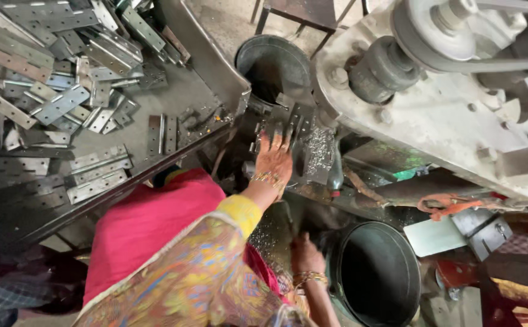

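Note:
My left hand [274, 156], with bangles at the wrist, reaches out from a yellow sleeve and lies on a slotted metal hinge plate [294, 123] on the bed of a grey press machine [439, 115]. Its fingers are pressed on the plate's near edge. Metal shavings [319, 148] lie just right of it. My right hand [304, 253], also in bangles, sits lower, beside a black round tub [342, 275]. It is closed around a dark lever [289, 219] that rises toward the machine; the grip is blurred.
A sloping metal tray [185, 97] at the left carries several loose hinge plates [64, 103]. A second black tub [264, 51] stands behind the press. A belt pulley [421, 36] runs at the top right. An orange rag [448, 206] and a stool [300, 12] are nearby.

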